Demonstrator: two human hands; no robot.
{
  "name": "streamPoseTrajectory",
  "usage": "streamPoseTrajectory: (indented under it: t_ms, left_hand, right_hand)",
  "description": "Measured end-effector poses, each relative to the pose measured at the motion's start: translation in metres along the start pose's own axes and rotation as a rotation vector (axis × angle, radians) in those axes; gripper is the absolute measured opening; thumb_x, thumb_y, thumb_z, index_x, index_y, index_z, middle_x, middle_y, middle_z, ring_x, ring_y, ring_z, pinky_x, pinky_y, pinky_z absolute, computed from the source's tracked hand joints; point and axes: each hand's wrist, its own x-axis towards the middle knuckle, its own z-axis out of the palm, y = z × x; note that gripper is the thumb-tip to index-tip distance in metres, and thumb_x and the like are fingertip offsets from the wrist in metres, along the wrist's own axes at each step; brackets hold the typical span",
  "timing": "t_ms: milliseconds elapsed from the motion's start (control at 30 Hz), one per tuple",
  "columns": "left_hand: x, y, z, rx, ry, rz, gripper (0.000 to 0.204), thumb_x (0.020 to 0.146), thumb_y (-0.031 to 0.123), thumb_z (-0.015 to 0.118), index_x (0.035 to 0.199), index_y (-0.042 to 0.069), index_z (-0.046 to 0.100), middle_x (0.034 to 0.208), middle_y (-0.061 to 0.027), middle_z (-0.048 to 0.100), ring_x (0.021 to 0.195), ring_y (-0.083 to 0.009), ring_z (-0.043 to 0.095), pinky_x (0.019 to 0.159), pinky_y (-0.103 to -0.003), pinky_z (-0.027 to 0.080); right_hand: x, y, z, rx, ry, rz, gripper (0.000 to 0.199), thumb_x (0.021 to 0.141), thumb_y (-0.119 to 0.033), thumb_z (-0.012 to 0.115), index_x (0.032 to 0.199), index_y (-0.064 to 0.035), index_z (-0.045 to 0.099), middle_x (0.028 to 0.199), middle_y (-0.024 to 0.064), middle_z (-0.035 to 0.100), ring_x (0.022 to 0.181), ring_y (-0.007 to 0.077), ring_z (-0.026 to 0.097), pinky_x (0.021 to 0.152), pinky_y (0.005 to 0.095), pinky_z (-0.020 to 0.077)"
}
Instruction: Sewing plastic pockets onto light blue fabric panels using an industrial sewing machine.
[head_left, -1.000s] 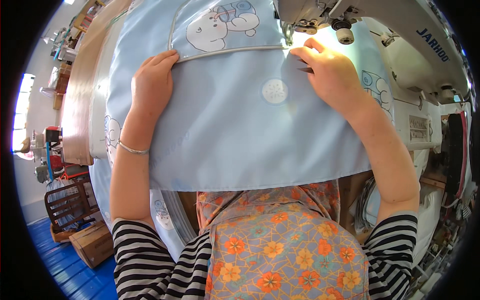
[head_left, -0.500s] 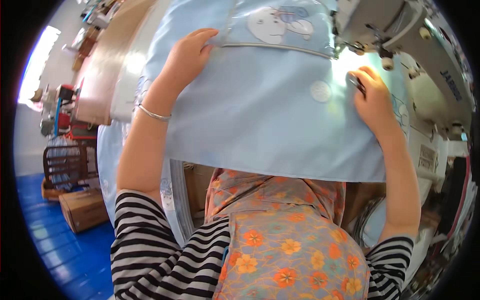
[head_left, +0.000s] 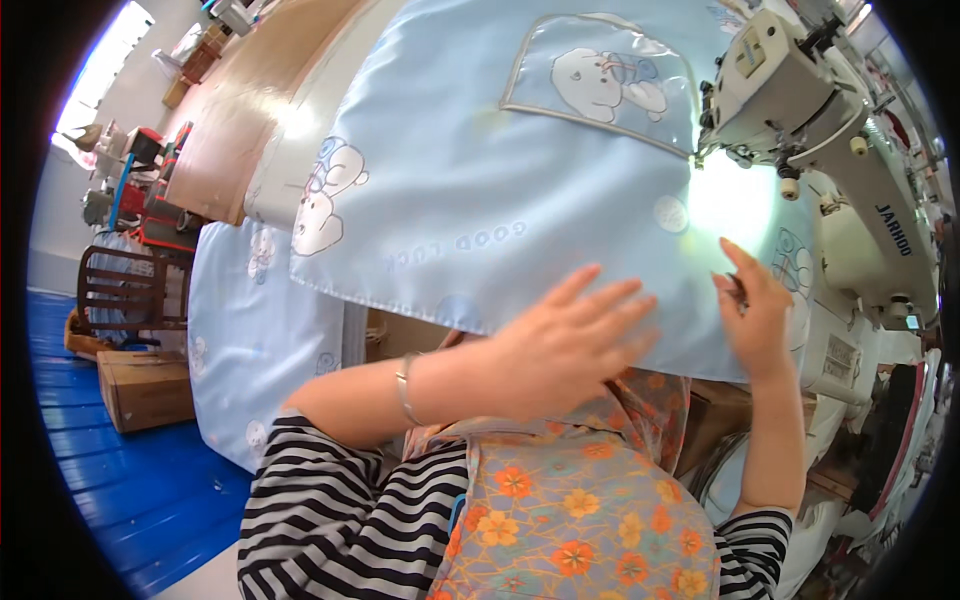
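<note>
Light blue fabric (head_left: 440,180) printed with white cartoon bears lies across the sewing table. A clear plastic panel (head_left: 545,75) edged in grey binding sits on it, its lower right corner at the needle area of a white sewing machine (head_left: 775,75). My left hand (head_left: 575,340), slightly blurred, is over the fabric's near edge with its fingers spread and nothing in them. Below the machine's bright lamp, my right hand (head_left: 757,315) is curled round a small dark metal tool (head_left: 738,291), mostly hidden in the palm; the index finger points out over the fabric.
More printed blue fabric (head_left: 262,350) hangs down at the left of the table. Beyond it are a wooden chair (head_left: 125,290) and a cardboard box (head_left: 147,390) on the blue floor (head_left: 75,450). A wooden tabletop (head_left: 225,150) runs along the far left.
My left hand has left the panel's left side and come toward me and right. My right hand has drawn back nearer. The fabric and panel have turned clockwise, uncovering a bear print at left.
</note>
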Motion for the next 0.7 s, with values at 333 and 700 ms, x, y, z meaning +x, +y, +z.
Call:
streamPoseTrajectory:
  t_ms: [333,700]
  left_hand:
    - [0.058,-0.062,0.025,0.297,-0.052,-0.227,0.047,0.079,0.014,0.059,0.125,0.002,0.057,0.139,-0.016,0.048,0.132,-0.0331,0.042,0.107,-0.058,0.033]
    - [0.139,-0.168,-0.014,0.629,-0.233,-0.451,0.008,0.08,0.01,0.061,0.084,0.009,0.067,0.11,-0.0122,0.063,0.087,-0.0252,0.068,0.067,-0.033,0.056]
  right_hand:
    - [0.05,-0.003,0.009,0.12,0.071,-0.325,0.034,0.077,0.01,0.061,0.108,-0.002,0.066,0.067,0.0103,0.053,0.054,0.0217,0.053,0.051,0.0299,0.0405]
    - [0.059,0.002,0.012,0.227,0.102,-0.471,0.029,0.076,0.01,0.06,0.102,-0.0022,0.067,0.06,0.0056,0.049,0.048,0.0195,0.049,0.045,0.0306,0.0376]
